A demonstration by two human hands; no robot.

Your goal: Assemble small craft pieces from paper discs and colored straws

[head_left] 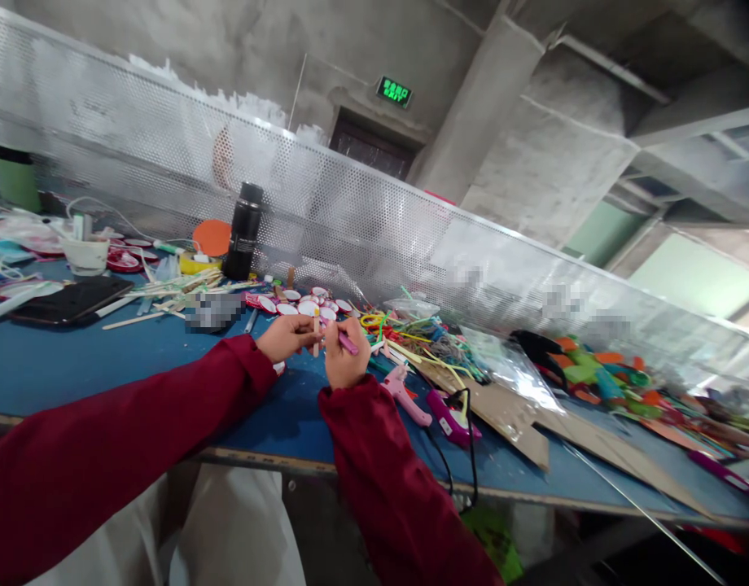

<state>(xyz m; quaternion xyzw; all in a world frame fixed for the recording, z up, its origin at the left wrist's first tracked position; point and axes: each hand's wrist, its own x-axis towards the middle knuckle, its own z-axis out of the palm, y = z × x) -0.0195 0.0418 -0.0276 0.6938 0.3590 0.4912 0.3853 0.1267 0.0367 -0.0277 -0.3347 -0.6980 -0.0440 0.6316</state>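
Note:
Pinched in my left hand (286,337) is a small wooden craft stick (317,338) with a yellowish tip, held upright above the blue table (228,366). My right hand (348,356) is closed around a pink-purple marker (348,343), its front end close to the stick. Whether the marker touches the stick, I cannot tell. Just behind both hands lie several white discs with red rims (307,308). A pink glue gun (405,395) rests to the right of my right hand.
Left of my hands stand a black bottle (243,232) and a white cup (86,254), near a black phone-like slab (72,301) and loose sticks (191,285). On the right are a purple device (451,417) with a black cable, cardboard (502,415) and coloured craft pieces. A perforated metal screen (362,220) lines the back.

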